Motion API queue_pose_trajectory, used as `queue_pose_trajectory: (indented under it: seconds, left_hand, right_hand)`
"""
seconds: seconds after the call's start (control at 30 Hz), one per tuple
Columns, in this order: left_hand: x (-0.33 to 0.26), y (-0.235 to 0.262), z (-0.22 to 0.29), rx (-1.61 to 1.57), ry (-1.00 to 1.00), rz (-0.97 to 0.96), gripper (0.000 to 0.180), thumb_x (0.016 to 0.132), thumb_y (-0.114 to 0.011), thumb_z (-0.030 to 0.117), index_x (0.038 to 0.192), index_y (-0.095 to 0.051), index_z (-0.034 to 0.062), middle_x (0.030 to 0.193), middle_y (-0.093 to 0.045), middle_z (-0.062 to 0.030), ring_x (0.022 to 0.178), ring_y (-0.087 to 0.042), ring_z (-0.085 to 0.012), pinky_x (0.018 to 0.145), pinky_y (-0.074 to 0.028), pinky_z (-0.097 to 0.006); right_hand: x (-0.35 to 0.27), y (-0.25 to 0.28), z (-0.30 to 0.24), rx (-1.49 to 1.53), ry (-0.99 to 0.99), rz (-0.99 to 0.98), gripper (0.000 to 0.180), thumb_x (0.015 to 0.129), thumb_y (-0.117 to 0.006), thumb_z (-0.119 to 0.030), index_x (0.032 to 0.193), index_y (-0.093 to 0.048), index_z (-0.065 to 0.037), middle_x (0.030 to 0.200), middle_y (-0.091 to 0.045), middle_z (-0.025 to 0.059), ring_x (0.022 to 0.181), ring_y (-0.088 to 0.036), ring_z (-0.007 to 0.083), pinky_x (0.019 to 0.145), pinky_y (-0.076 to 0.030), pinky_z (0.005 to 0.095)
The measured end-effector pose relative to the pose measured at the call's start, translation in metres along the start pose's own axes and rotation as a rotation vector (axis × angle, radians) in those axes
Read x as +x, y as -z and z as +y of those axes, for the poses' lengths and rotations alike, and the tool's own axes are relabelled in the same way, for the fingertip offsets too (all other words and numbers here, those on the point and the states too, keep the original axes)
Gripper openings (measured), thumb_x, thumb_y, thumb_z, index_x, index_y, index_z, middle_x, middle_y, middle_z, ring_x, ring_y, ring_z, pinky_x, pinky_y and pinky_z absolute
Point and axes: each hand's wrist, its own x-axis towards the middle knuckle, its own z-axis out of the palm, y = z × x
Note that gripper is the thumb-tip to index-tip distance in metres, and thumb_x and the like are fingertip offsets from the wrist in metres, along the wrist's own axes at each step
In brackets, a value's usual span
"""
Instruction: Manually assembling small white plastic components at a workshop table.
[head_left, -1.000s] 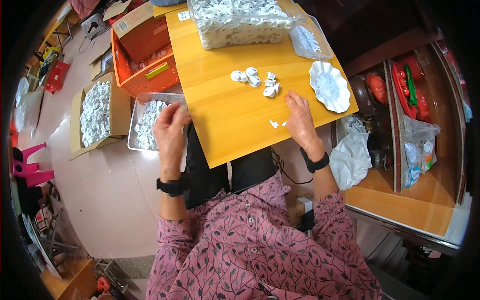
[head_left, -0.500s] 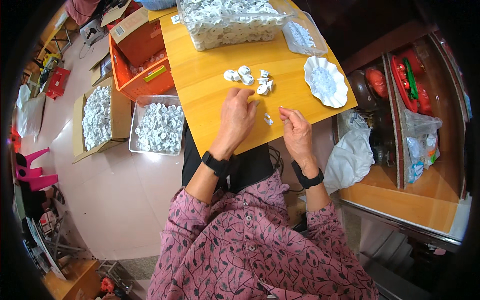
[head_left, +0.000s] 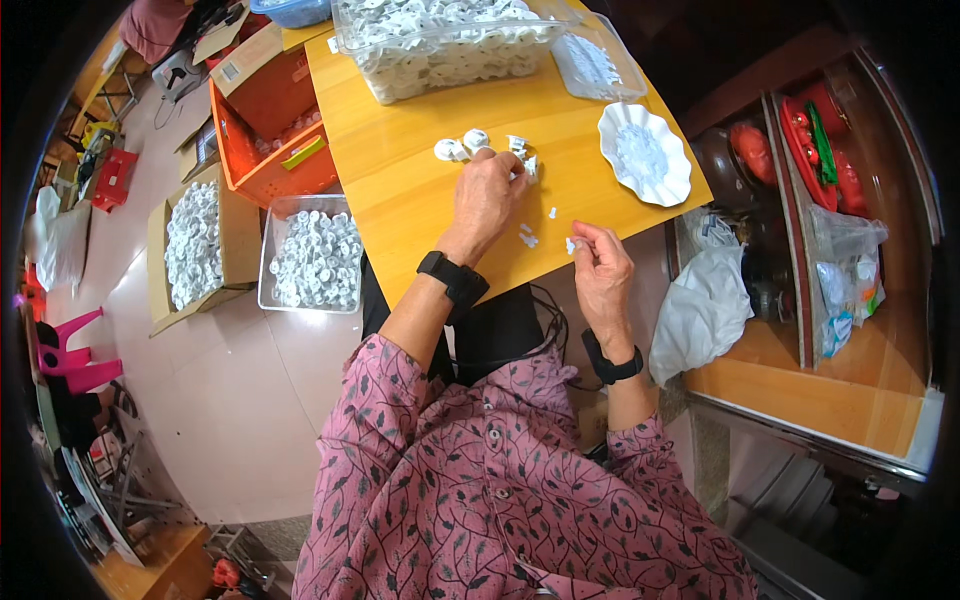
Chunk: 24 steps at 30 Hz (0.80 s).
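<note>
At the middle of the wooden table (head_left: pixel 400 185), my left hand (head_left: pixel 486 200) bends its fingers down over a small group of white plastic parts. Its fingertips close around one of them, which they mostly cover. Other round white parts (head_left: pixel 452 149) lie left of the fingers, and more white parts (head_left: pixel 517 145) lie just right. My right hand (head_left: pixel 603 268), at the table's near edge, pinches a small translucent white plastic piece (head_left: pixel 571 244) between thumb and forefinger. Between the hands lie several similar small pieces (head_left: pixel 528 237).
A clear bin heaped with white parts (head_left: pixel 450 65) stands at the table's far side. Beside it are a clear tray (head_left: pixel 600 72) and a scalloped white dish (head_left: pixel 682 175) of small pieces. Floor containers at left are an orange crate (head_left: pixel 275 175), a carton (head_left: pixel 240 240) and a clear tub (head_left: pixel 312 305).
My left hand has moved onto the white parts and closed its fingers there. My right hand has drawn slightly back, the small piece now showing in its pinch. Another small piece now shows on the table.
</note>
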Motion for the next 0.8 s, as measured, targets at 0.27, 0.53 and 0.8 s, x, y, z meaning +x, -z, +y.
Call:
queue_pose_trajectory:
  seconds: [0.27,0.53,0.8]
  left_hand:
    - [0.001,-0.011,-0.003,0.04,-0.055,0.007,0.023,0.078,-0.076,0.017,0.089,-0.067,-0.0002,0.09,-0.065,-0.0205,0.079,-0.065,-0.0371,0.071,-0.052,-0.044]
    - [0.006,-0.017,0.008,0.107,0.007,-0.011,0.032,0.077,-0.077,0.019,0.096,-0.062,-0.001,0.096,-0.065,-0.0214,0.086,-0.064,-0.0397,0.074,-0.051,-0.046]
    - [-0.018,0.003,0.001,-0.109,-0.008,-0.059,0.044,0.078,-0.076,0.016,0.118,-0.065,-0.0003,0.096,-0.063,-0.0176,0.079,-0.067,-0.0274,0.072,-0.053,-0.037]
  right_hand:
    - [-0.005,0.006,-0.004,-0.208,0.147,0.042,0.015,0.087,-0.06,0.006,0.1,-0.066,0.002,0.097,-0.065,0.0169,0.089,-0.066,0.0337,0.078,-0.053,0.0386]
    - [0.007,-0.006,-0.006,-0.271,0.251,-0.009,0.018,0.086,-0.06,0.004,0.102,-0.066,0.001,0.099,-0.062,0.015,0.093,-0.061,0.0346,0.083,-0.05,0.0421]
    - [0.003,-0.01,-0.02,-0.55,0.307,-0.217,0.03,0.085,-0.059,-0.003,0.114,-0.065,0.002,0.114,-0.059,0.0122,0.107,-0.054,0.0306,0.092,-0.041,0.0436]
